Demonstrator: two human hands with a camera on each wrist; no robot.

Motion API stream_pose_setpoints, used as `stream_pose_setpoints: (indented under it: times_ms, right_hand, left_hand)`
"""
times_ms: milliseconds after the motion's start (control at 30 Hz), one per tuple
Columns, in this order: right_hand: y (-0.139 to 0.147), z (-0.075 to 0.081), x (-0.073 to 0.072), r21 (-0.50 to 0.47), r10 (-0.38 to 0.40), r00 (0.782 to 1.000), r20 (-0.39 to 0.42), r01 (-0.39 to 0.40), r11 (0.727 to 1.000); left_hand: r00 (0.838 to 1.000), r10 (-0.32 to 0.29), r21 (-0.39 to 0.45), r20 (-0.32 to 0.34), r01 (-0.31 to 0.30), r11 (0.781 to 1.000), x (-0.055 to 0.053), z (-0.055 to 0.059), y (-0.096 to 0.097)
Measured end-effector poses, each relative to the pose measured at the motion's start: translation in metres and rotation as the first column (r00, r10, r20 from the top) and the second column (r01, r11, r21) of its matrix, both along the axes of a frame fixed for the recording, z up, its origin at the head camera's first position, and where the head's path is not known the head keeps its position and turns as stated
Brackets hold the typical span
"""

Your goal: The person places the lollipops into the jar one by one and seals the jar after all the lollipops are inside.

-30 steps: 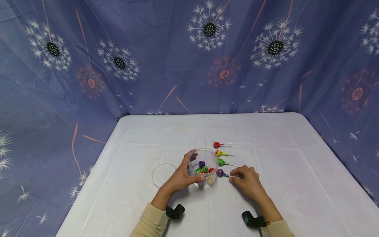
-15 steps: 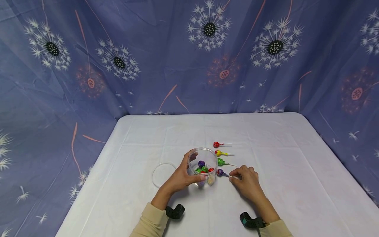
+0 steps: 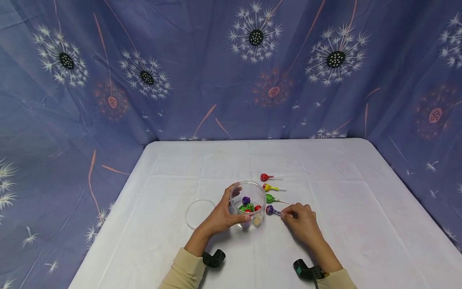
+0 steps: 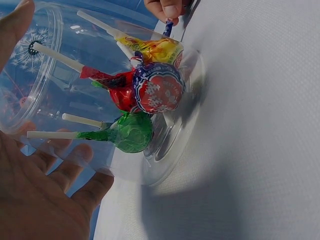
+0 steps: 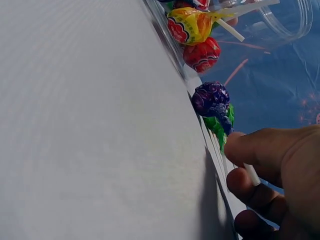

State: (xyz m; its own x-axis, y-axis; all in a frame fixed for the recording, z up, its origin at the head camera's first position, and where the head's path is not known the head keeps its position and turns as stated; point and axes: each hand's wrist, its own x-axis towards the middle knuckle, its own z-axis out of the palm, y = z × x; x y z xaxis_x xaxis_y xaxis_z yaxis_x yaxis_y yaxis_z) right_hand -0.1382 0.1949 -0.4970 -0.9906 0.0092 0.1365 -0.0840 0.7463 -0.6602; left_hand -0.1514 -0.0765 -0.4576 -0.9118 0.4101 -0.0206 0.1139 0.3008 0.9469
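My left hand [image 3: 223,214] grips a clear plastic jar [image 3: 249,189], thumb at the near side and fingers round the far side. Inside the jar lie several wrapped lollipops, among them a green one [image 4: 134,134], a yellow one [image 4: 159,51] and a purple-and-red one [image 4: 159,89]. Just right of the jar, my right hand [image 3: 302,222] pinches the stick of a purple lollipop [image 5: 211,100] between thumb and fingers. Its wrapped head points toward the jar, low over the white cloth.
Beyond the purple lollipop, a green lollipop [image 3: 270,198], a yellow lollipop [image 3: 267,187] and a red lollipop [image 3: 264,177] lie in a column, sticks to the right. A clear round lid [image 3: 187,212] lies left of the jar. A patterned blue curtain [image 3: 202,72] hangs behind the white-covered table [image 3: 195,164].
The right fingers have closed in on the purple lollipop's stick, and the lollipop has shifted slightly to the right. The left hand and jar stay in place.
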Motion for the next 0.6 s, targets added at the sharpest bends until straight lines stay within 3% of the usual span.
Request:
stream_pose_setpoints:
  times_ms: [367,600]
  right_hand:
    - [0.005,0.009,0.001,-0.014,-0.025,0.999,-0.045,0.025,1.000]
    - [0.007,0.026,0.002,-0.080,-0.051,0.998,-0.045,0.048,0.996]
  left_hand:
    - [1.000,-0.003,0.000,-0.004,0.003,1.000,0.000,-0.001,0.000]
    - [1.000,0.003,-0.006,0.000,-0.003,1.000,0.000,-0.001,0.000]
